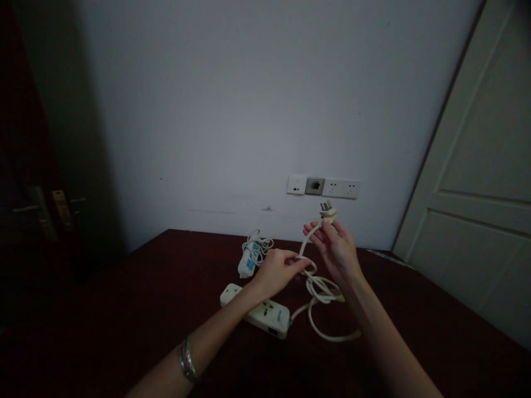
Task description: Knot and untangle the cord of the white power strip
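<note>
- My right grip is closed lightly on an off-white plug with metal prongs, thumb in front, some fingers loosely spread. The plug is raised above a dark reddish-brown counter, prongs upward, apart from the white rectangular wall sockets behind it.
- My left grip pinches the off-white, round electrical cord just below the plug, thumb and fingertips nearly together.
- The cord's loops hang and lie beneath my hands, leading to a long white plastic power strip, partly hidden under my left forearm.
- Beyond it on the counter lies a smaller white-and-blue power strip, its thin cord bundled.
- I judge the step in hand as managing the cord's plug end; the next move calls for a steady right grip and free slack.
</note>
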`<state>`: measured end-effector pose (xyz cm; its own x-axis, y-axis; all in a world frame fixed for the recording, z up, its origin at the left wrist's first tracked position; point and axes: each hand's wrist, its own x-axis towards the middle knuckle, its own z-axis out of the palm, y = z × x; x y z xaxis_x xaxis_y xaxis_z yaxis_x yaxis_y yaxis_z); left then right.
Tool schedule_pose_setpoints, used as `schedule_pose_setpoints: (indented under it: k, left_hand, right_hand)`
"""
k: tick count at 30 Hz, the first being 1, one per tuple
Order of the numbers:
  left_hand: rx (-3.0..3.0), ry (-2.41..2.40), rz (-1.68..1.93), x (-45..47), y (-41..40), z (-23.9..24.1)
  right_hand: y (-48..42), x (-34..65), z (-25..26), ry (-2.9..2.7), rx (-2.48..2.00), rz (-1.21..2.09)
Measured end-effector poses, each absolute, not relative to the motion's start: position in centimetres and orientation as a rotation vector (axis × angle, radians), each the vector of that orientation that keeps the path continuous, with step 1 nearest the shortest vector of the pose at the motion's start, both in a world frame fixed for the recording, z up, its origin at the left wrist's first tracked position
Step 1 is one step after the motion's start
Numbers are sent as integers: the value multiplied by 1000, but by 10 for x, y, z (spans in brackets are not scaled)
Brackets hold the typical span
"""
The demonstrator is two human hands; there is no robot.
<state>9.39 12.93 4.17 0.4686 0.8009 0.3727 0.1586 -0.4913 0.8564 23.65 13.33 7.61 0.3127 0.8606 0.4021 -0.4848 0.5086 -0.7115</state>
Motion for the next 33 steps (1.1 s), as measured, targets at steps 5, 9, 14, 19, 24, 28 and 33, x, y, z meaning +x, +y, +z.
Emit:
schedule_pose_setpoints:
  k: [5, 9, 14, 19, 24, 28, 33]
  left_hand:
    - [1848, 597, 772, 78, 144, 47]
    - [1846, 506, 700, 67, 149, 52]
    - [1923, 541, 781, 67, 145, 51]
    - [1949, 565, 942, 69, 146, 47]
    - [1977, 585, 1002, 68, 145, 49]
    - [2091, 617, 992, 67, 140, 53]
    - [2205, 704, 1050, 65, 136, 59]
  right_hand:
    - [132, 237, 79, -820, -517, 940]
    - [131, 235, 79, -793, -519, 976]
    - [132, 235, 79, -803, -517, 995]
    - [128, 237, 84, -853, -541, 910]
    - [127, 235, 83, -908, -548, 908]
    - [131, 233, 79, -890, -550, 974]
    - [136, 232, 74, -849, -546, 1040]
